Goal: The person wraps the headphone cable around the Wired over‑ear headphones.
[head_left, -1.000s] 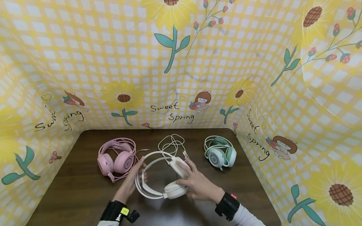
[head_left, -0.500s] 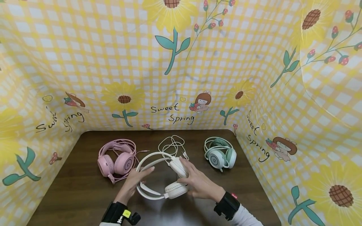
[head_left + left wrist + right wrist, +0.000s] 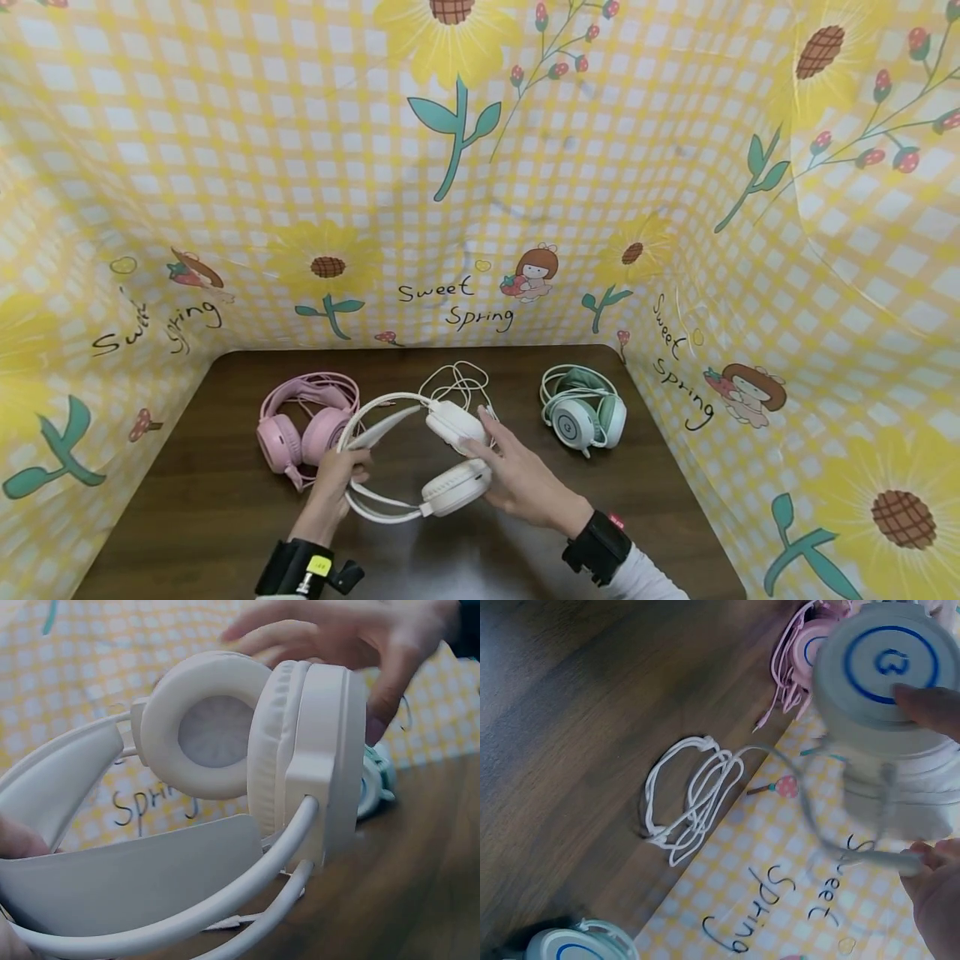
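Left hand point(image 3: 335, 481) is gripping the white headphones' point(image 3: 420, 454) band, its fingers partly hiding behind it; right hand point(image 3: 517, 479) is pressing relaxed fingers on the earcups. Three headsets total: pink headphones point(image 3: 303, 421) left of hands, green headphones point(image 3: 585, 408) right. One cable coil point(image 3: 457, 383) lying beyond.

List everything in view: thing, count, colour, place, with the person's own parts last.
white headset: 1, white, held above the table's middle
white cable: 1, white, coiled on the table behind the white headset
pink headset: 1, pink, left part of the table
green headset: 1, mint green and white, right part of the table
table: 1, dark brown wood
backdrop: 1, yellow check with sunflowers and "Sweet Spring", around the table
left hand: 1, grips the white headset's band
right hand: 1, fingers against the white headset's ear cups
wrist straps: 2, black, one on each wrist
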Demonstrator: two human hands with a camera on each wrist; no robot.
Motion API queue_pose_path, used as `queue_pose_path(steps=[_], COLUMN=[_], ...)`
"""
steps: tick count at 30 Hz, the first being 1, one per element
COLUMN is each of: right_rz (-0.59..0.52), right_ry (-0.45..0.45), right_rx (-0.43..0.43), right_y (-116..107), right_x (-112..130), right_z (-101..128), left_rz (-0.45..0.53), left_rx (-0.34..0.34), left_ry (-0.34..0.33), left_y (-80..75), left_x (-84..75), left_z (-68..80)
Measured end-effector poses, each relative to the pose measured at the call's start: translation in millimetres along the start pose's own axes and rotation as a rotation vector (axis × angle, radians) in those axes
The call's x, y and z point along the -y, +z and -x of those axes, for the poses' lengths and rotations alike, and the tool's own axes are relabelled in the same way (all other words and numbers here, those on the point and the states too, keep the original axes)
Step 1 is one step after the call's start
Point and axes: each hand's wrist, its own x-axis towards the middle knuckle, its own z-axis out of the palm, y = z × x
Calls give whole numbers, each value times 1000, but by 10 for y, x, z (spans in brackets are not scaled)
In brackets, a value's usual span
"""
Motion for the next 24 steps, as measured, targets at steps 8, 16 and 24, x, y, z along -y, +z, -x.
queue_pose_path(steps=[8, 16, 24], right_rz=[-167, -339, -266], right_ry=[223, 192, -38], right_rx=[-19, 25, 35], right_y=[45, 508, 653], right_x=[-246, -376, -389], right_z=[162, 242, 98], left_rz=[156, 159, 128], left_rx=[33, 107, 143], left_ry=[-47, -65, -81], left_y=[-139, -185, -195], left_x=[-96, -97, -119], left_z=[21, 49, 94])
